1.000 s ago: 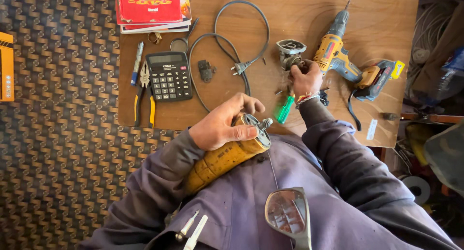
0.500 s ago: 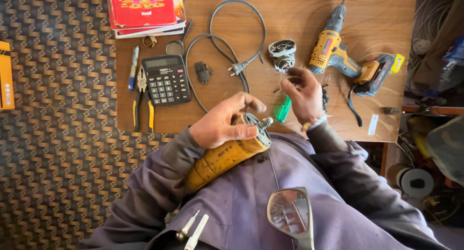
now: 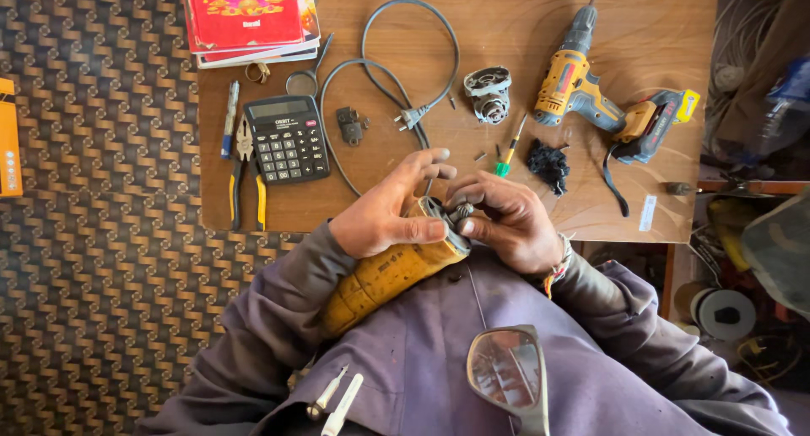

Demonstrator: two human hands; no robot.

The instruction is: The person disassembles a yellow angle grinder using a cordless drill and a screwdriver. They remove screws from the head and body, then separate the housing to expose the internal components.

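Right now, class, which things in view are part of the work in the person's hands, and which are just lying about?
In hand:
left hand gripping the yellow tool body
right hand at the body's open end

Lying about on the wooden board:
cordless drill
calculator
pliers
green screwdriver
grey cable
round grey housing
red books

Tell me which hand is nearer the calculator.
Left. The left hand grips the yellow tool body just right of the calculator; the right hand sits farther right, at the tool's open end.
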